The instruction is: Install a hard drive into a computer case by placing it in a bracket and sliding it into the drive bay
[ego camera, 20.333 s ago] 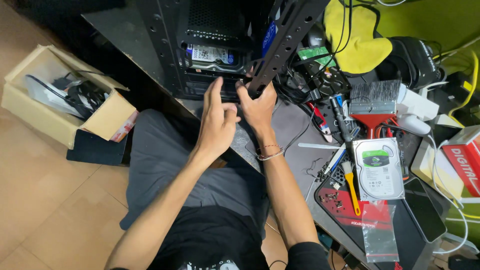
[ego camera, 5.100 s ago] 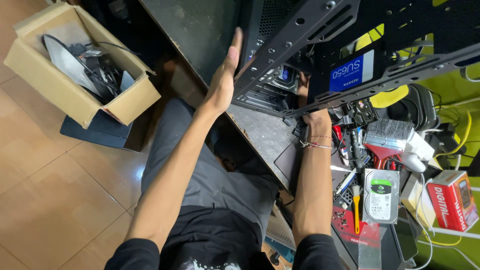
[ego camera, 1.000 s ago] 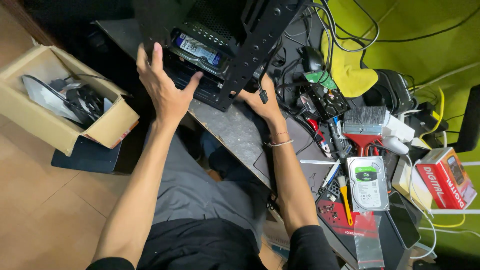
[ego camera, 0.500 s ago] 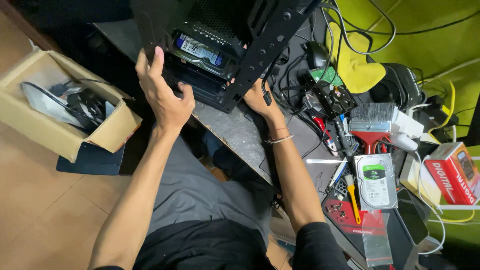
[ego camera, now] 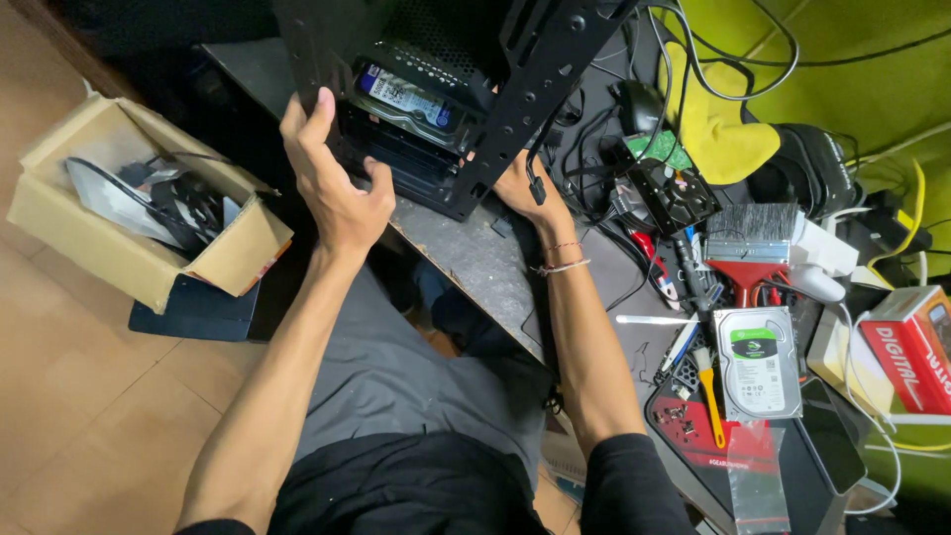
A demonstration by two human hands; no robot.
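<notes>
My left hand [ego camera: 332, 188] wraps curled fingers around the near-left edge of the black computer case [ego camera: 446, 99], which stands at the far-left end of the worktable [ego camera: 475, 263], while my right hand [ego camera: 520, 188] presses against its open underside, fingers hidden behind the frame. Because the case rests close to the table's near edge, a slip of either hand could drop it toward my lap. Open room lies left, above the cardboard box [ego camera: 139, 213]; rightward, cables [ego camera: 604, 139], a brush [ego camera: 748, 243] and a bare hard drive [ego camera: 758, 362] crowd the surface.
</notes>
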